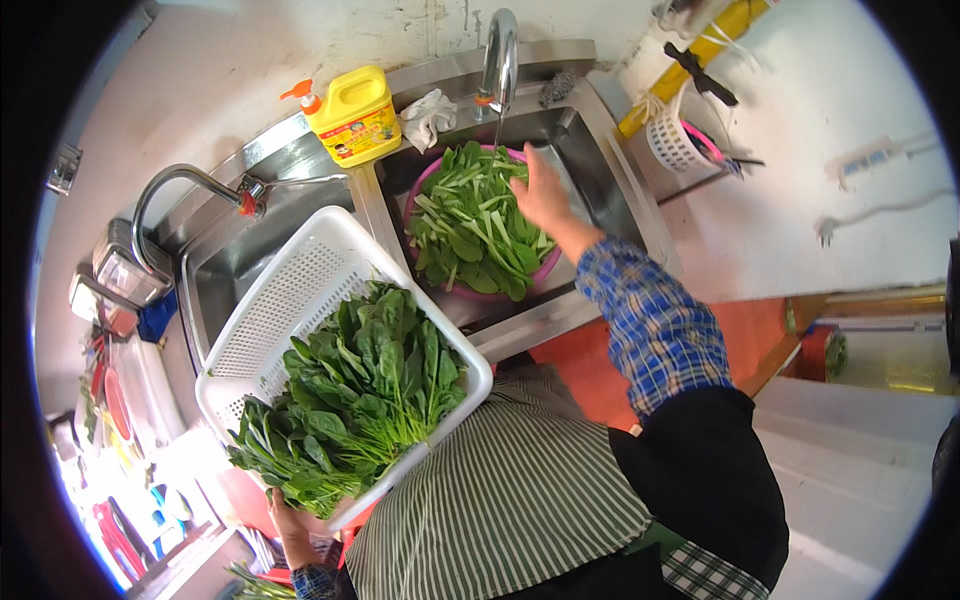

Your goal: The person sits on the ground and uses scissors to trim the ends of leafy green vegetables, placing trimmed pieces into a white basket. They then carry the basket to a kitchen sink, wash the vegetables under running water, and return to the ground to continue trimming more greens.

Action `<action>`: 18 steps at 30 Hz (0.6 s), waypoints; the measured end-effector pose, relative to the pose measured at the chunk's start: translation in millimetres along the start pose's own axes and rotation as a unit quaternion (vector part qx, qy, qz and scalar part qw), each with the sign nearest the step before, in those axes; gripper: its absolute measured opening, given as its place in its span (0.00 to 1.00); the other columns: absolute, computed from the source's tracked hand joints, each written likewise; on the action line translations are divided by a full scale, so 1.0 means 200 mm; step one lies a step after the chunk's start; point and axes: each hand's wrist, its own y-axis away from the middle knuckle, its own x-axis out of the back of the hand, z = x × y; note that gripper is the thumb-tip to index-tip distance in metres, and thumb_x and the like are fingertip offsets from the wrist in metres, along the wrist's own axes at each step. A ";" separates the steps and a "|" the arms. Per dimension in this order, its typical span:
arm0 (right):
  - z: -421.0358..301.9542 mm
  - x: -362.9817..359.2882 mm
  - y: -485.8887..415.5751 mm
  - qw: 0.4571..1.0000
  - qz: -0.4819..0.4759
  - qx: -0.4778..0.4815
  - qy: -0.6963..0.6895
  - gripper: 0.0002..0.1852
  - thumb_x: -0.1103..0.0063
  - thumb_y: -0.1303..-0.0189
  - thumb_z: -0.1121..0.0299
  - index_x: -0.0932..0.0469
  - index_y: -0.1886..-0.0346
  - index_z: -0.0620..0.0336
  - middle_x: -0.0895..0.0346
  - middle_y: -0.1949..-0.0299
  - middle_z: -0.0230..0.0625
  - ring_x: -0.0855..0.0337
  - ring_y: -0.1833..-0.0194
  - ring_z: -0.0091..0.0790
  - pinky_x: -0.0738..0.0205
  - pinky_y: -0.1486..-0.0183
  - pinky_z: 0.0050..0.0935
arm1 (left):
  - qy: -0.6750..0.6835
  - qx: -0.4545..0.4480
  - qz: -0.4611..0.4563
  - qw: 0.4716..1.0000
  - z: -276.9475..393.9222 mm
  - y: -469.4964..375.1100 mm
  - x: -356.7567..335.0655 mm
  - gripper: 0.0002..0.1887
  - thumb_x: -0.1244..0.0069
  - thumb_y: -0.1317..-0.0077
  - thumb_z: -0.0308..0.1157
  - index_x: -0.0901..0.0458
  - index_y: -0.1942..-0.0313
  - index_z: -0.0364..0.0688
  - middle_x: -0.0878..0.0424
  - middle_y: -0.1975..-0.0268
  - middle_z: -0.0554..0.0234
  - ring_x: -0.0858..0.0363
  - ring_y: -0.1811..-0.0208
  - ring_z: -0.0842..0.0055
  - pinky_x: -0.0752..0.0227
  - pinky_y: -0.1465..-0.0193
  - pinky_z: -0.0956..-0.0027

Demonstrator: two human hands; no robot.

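A white perforated plastic basket [281,281] is tilted over the left sink and the counter's front edge, with dark green spinach [352,382] in its lower part. My left hand [285,525] grips the basket's lower left rim; most of its fingers are hidden beneath. In the right sink stands a pink basin [553,262] heaped with cut leafy greens [480,225]. Water from the chrome faucet [504,60] runs onto them. My right hand [541,191], fingers spread and holding nothing, is over the basin's right side; whether it touches the leaves I cannot tell.
A yellow detergent jug [360,116] and a white cloth [429,118] stand behind the sinks. Steel wool [557,88] lies by the faucet. A second faucet [184,176] arches over the left sink [225,270]. A small white basket [671,142] hangs at the right; clear containers [131,262] are at the left.
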 end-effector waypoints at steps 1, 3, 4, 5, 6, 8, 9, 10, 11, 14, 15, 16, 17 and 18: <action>0.04 -0.01 -0.19 1.000 -0.010 -0.005 -0.019 0.36 0.41 0.40 0.65 0.44 0.31 0.67 0.40 0.33 0.57 0.37 0.35 0.58 0.39 0.33 0.46 | 0.006 0.001 0.019 1.000 -0.02 0.03 0.00 0.23 0.55 0.28 0.42 0.28 0.40 0.37 0.21 0.47 0.57 0.22 0.49 0.66 0.28 0.47 0.63; 0.06 -0.05 -0.47 0.997 -0.034 -0.071 -0.002 0.36 0.41 0.40 0.66 0.45 0.30 0.66 0.43 0.31 0.53 0.41 0.31 0.54 0.42 0.30 0.42 | 0.026 0.020 0.035 0.999 -0.08 0.11 -0.01 0.24 0.56 0.28 0.44 0.30 0.38 0.38 0.24 0.42 0.57 0.25 0.46 0.65 0.29 0.46 0.60; 0.07 -0.08 -0.56 0.998 -0.018 -0.057 -0.026 0.36 0.41 0.40 0.66 0.44 0.30 0.65 0.43 0.30 0.52 0.41 0.31 0.53 0.43 0.30 0.41 | 0.037 0.022 0.051 0.998 -0.11 0.15 -0.02 0.25 0.56 0.28 0.44 0.30 0.38 0.38 0.25 0.41 0.57 0.26 0.44 0.65 0.29 0.46 0.59; 0.06 -0.11 -0.62 0.996 -0.022 -0.079 -0.037 0.36 0.41 0.40 0.66 0.44 0.30 0.64 0.43 0.30 0.50 0.42 0.30 0.52 0.44 0.29 0.40 | 0.045 0.026 0.067 0.996 -0.13 0.21 -0.03 0.25 0.55 0.28 0.44 0.30 0.38 0.38 0.26 0.40 0.58 0.27 0.43 0.65 0.29 0.46 0.58; 0.08 -0.12 -0.67 0.990 -0.108 -0.038 -0.077 0.35 0.42 0.40 0.65 0.43 0.30 0.61 0.44 0.29 0.47 0.44 0.28 0.48 0.45 0.28 0.39 | 0.063 0.057 0.100 0.991 -0.14 0.26 -0.04 0.26 0.55 0.28 0.45 0.31 0.37 0.38 0.29 0.37 0.59 0.31 0.40 0.65 0.31 0.44 0.57; 0.10 -0.16 -0.67 0.986 -0.158 0.025 0.037 0.34 0.43 0.39 0.66 0.42 0.30 0.59 0.44 0.28 0.44 0.45 0.27 0.45 0.46 0.27 0.38 | 0.039 0.055 0.133 0.989 -0.16 0.38 -0.08 0.27 0.56 0.29 0.47 0.31 0.37 0.37 0.29 0.37 0.59 0.31 0.39 0.65 0.34 0.41 0.59; 0.13 -0.16 -0.66 0.973 -0.206 0.062 0.085 0.33 0.44 0.39 0.66 0.41 0.30 0.59 0.44 0.27 0.43 0.46 0.27 0.43 0.46 0.27 0.38 | 0.045 0.059 0.169 0.983 -0.19 0.43 -0.10 0.27 0.56 0.29 0.47 0.31 0.37 0.37 0.29 0.37 0.59 0.31 0.39 0.65 0.35 0.40 0.59; 0.17 -0.15 -0.64 0.961 -0.222 0.116 0.117 0.33 0.45 0.39 0.68 0.40 0.30 0.58 0.44 0.27 0.41 0.47 0.26 0.40 0.46 0.27 0.37 | 0.024 0.038 0.174 0.984 -0.21 0.48 -0.13 0.28 0.56 0.29 0.47 0.31 0.38 0.36 0.29 0.37 0.57 0.31 0.39 0.65 0.35 0.38 0.60; 0.20 -0.13 -0.65 0.939 -0.228 0.191 0.175 0.33 0.44 0.41 0.69 0.39 0.30 0.58 0.44 0.27 0.40 0.48 0.25 0.40 0.47 0.27 0.38 | 0.020 0.054 0.203 0.978 -0.22 0.52 -0.14 0.28 0.56 0.30 0.47 0.30 0.38 0.36 0.28 0.38 0.55 0.31 0.38 0.65 0.35 0.37 0.60; 0.22 -0.08 -0.60 0.912 -0.124 0.322 0.223 0.37 0.36 0.44 0.63 0.37 0.30 0.56 0.40 0.29 0.44 0.41 0.29 0.44 0.46 0.28 0.43 | 0.000 0.077 0.229 0.970 -0.22 0.60 -0.19 0.27 0.56 0.30 0.46 0.29 0.39 0.35 0.26 0.40 0.55 0.31 0.38 0.66 0.38 0.36 0.63; 0.20 -0.07 -0.56 0.911 -0.209 0.288 0.211 0.39 0.37 0.43 0.59 0.40 0.28 0.54 0.45 0.28 0.45 0.47 0.27 0.47 0.49 0.27 0.46 | -0.055 0.070 0.257 0.962 -0.22 0.60 -0.21 0.27 0.56 0.30 0.46 0.29 0.39 0.34 0.26 0.40 0.54 0.31 0.39 0.67 0.39 0.35 0.64; 0.17 -0.08 -0.49 0.911 -0.256 0.253 0.202 0.40 0.38 0.42 0.55 0.43 0.27 0.53 0.49 0.26 0.47 0.52 0.26 0.50 0.53 0.27 0.49 | -0.048 0.054 0.255 0.964 -0.21 0.60 -0.22 0.27 0.56 0.30 0.45 0.28 0.39 0.35 0.26 0.40 0.57 0.30 0.39 0.69 0.40 0.35 0.65; 0.12 -0.09 -0.40 0.906 -0.307 0.219 0.193 0.42 0.40 0.41 0.51 0.46 0.26 0.51 0.54 0.25 0.49 0.58 0.24 0.53 0.56 0.26 0.52 | -0.011 0.063 0.244 0.968 -0.20 0.60 -0.22 0.27 0.56 0.29 0.45 0.28 0.39 0.35 0.26 0.40 0.58 0.30 0.39 0.69 0.40 0.35 0.65; 0.07 -0.10 -0.28 0.903 -0.340 0.195 0.173 0.45 0.39 0.42 0.47 0.48 0.25 0.46 0.55 0.24 0.49 0.60 0.24 0.57 0.59 0.26 0.57 | 0.021 0.070 0.245 0.967 -0.20 0.60 -0.23 0.26 0.56 0.29 0.45 0.28 0.39 0.35 0.26 0.40 0.59 0.30 0.39 0.70 0.40 0.35 0.65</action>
